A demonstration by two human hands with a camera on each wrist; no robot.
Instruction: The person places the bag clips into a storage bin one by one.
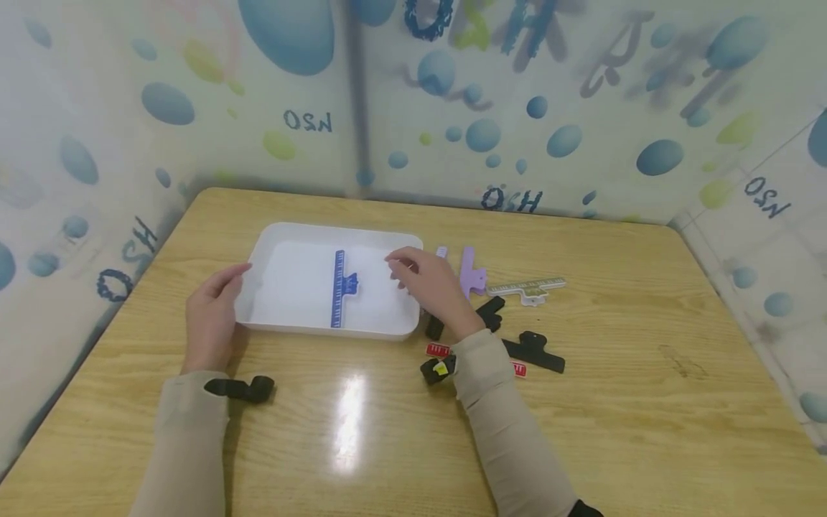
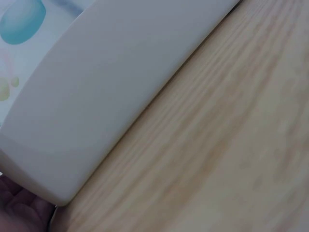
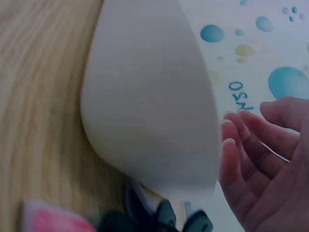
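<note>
A white tray (image 1: 291,280) lies on the table with a blue ruler-edged clip (image 1: 338,291) inside it, near the middle. At the tray's left end is my left hand (image 1: 209,319), its fingertips against the outer wall. In the left wrist view, its fingers (image 2: 29,210) show partly behind the tray's corner. My right hand (image 1: 433,283) hovers over the tray's right rim, fingers loosely bent and nothing between them. The right wrist view shows these fingers (image 3: 263,159) apart from the clip and beside the tray wall (image 3: 149,101).
Right of the tray lie a purple clip (image 1: 472,273), a clear ruler-edged clip (image 1: 530,289), a black clip (image 1: 535,353) and red clips (image 1: 438,350) partly hidden by my right arm. A patterned wall (image 1: 452,108) stands behind the wooden table (image 1: 620,345).
</note>
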